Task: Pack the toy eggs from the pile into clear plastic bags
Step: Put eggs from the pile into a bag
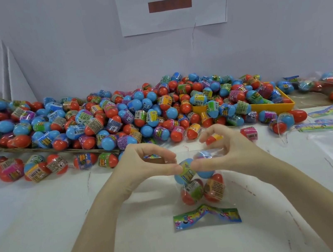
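Both hands, left (pixel 145 164) and right (pixel 228 151), pinch the clear bag (pixel 200 177) of toy eggs (pixel 192 192) between them, above the desk (pixel 43 210).

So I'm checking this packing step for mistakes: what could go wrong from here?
Both hands, left and right, pinch only the open mouth of the bag; the eggs hang inside it, so a slip could spill them. The pile slopes toward the work spot, so loose eggs might roll in. The bag's header card is bent and may crease.
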